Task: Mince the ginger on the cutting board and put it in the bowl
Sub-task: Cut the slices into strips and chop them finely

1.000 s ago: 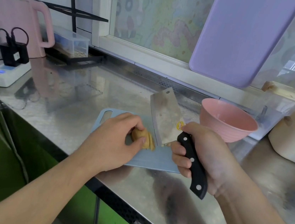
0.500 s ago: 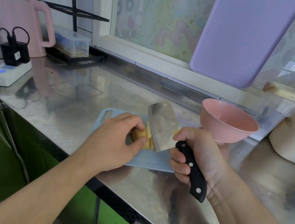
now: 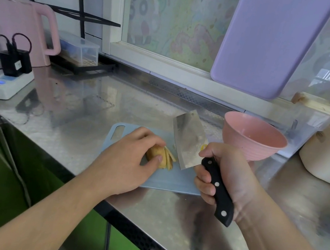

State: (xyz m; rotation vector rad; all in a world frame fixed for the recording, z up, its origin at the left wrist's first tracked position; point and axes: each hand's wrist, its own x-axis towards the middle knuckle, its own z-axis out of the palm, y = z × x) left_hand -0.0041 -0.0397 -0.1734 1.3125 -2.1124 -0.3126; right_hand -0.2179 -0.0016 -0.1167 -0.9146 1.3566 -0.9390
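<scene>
A yellow-brown piece of ginger [image 3: 157, 155] lies on the pale blue cutting board [image 3: 167, 180], with thin slices fanned out on its right side. My left hand [image 3: 128, 162] grips the ginger from the left, thumb on its near side. My right hand [image 3: 226, 174] holds the black handle of a cleaver [image 3: 189, 142]. The blade is tilted and sits just right of the slices, its lower corner near the board. A pink bowl [image 3: 253, 140], with nothing visible in it, stands to the right behind the cleaver.
The board lies near the front edge of a steel counter [image 3: 91, 111]. A pink kettle [image 3: 20, 30], a power strip with plugs [image 3: 9, 83] and a clear box [image 3: 79, 50] stand at the back left. A cream pot [image 3: 328, 159] sits at the right, a lilac board [image 3: 274, 42] leans on the window.
The cleaver came down into the ginger half a second ago, then lifted off to the right. More slices now lean off the ginger's right side. My left hand has stayed on the ginger.
</scene>
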